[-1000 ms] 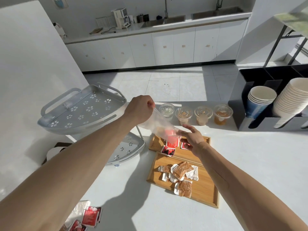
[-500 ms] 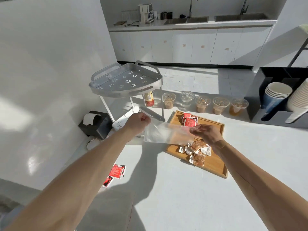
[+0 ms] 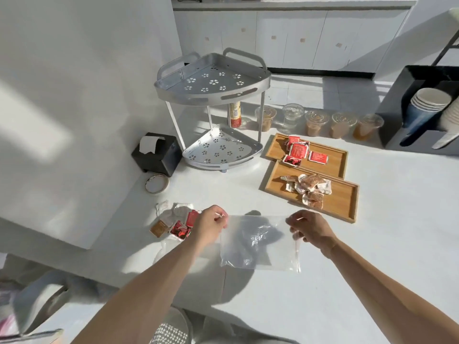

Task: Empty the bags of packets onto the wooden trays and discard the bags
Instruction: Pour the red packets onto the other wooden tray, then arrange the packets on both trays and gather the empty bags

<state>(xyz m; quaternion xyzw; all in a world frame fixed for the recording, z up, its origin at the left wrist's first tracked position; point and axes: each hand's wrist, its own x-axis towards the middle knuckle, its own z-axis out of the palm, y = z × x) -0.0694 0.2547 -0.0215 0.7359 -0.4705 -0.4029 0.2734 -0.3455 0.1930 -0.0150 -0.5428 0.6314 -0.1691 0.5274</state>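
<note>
While both hands pinch its top corners, the clear plastic bag (image 3: 259, 243) hangs flat and empty above the white counter (image 3: 372, 256), its lower edge toward the person. The left hand (image 3: 210, 225) has thumb and forefinger closed on the bag's left corner, the other fingers curled in; the right hand (image 3: 310, 229) grips the right corner in the same pinch. Just to the outside of the left fingers, a loose heap of red and brown packets (image 3: 177, 225) lies on the counter amid crumpled clear plastic. Beyond the right fingers, well apart from them, sit two wooden trays side by side and touching: the nearer tray (image 3: 347, 194) carries a pile of brown packets (image 3: 310, 188), and the farther tray (image 3: 332, 155) carries red packets (image 3: 301, 151). Farther past the left fingers stands a grey two-tier corner rack (image 3: 213, 83), with a black tissue box (image 3: 157, 153) beside its foot. Behind the trays runs a row of lidded clear cups (image 3: 318, 122), and a black cup holder (image 3: 427, 105) with stacked paper cups stands at the far right.
</note>
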